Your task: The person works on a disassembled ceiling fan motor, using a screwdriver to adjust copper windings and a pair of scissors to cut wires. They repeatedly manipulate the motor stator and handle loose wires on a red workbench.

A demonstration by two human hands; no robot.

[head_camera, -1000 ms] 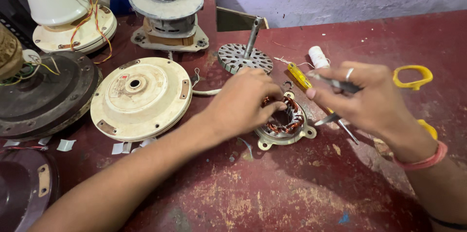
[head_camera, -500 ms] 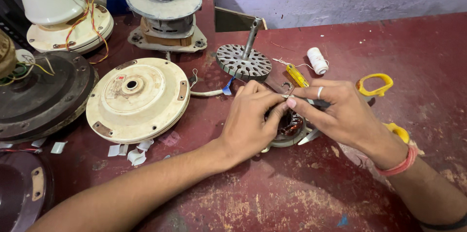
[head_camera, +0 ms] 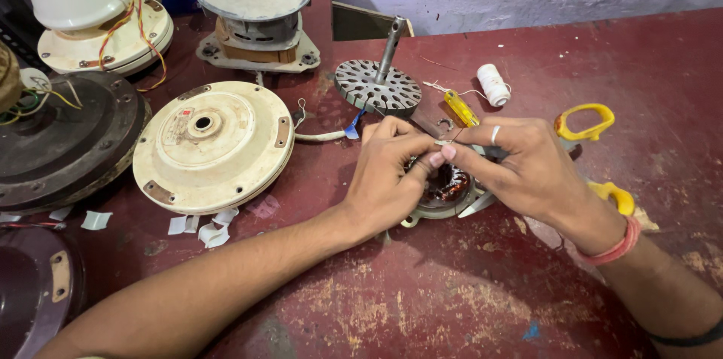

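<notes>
From the head camera, both hands meet over a small motor coil (head_camera: 446, 187) lying on the worn red table (head_camera: 467, 291), just right of centre. The left hand (head_camera: 388, 178) curls its fingers closed onto the coil's near-left rim; the right hand (head_camera: 520, 167) pinches thumb and forefinger shut at the coil's top, apparently on a thin wire, though that is too fine to be sure of.

Bare tabletop lies open at 6 o'clock and 5 o'clock of the coil, and again at 2 o'clock toward the far wall. The left side is crowded.

At 9 o'clock, near the left forearm, sits a cream round fan cover (head_camera: 212, 144). At 12 o'clock a slotted metal disc with an upright shaft (head_camera: 378, 84) stands close. A yellow screwdriver (head_camera: 460, 109) and a white thread spool (head_camera: 493, 84) lie at 1 o'clock. Yellow-handled scissors (head_camera: 584, 133) lie at 3 o'clock, partly under the right hand. White paper scraps (head_camera: 203, 227) lie at 8 o'clock.
</notes>
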